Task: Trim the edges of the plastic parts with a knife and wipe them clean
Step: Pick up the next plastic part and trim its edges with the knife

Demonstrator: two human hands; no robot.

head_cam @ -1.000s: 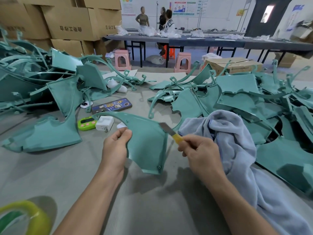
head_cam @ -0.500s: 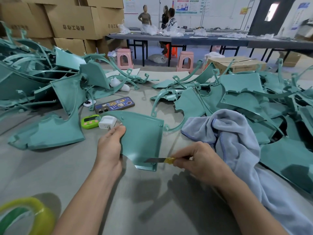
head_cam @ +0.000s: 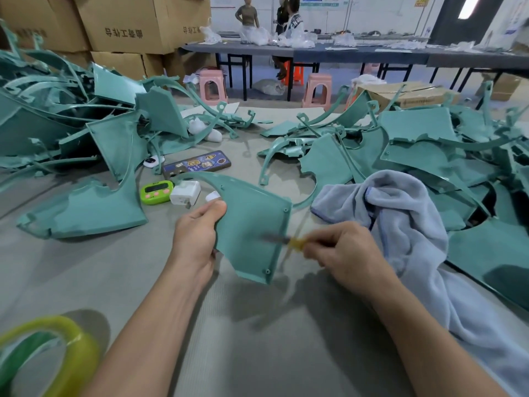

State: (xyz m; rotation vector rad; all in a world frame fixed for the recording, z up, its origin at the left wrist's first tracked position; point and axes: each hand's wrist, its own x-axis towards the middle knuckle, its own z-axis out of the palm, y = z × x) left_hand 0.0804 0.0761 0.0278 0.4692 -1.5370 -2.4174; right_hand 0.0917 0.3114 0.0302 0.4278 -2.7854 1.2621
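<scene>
The left hand is gripping a teal plastic part upright at centre, steadying it. The right hand is pinching a blurred yellow knife against its right edge. A grey cloth is lying just right, ready for wiping.

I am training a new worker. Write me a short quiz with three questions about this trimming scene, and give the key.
1. True or false: the right hand holds the knife.
2. Choose one: the left hand grips A) the plastic part, B) the phone, C) the tape roll.
3. Fill in: the grey cloth lies to the ____ of the plastic part.
Key: 1 true; 2 A; 3 right.
</scene>
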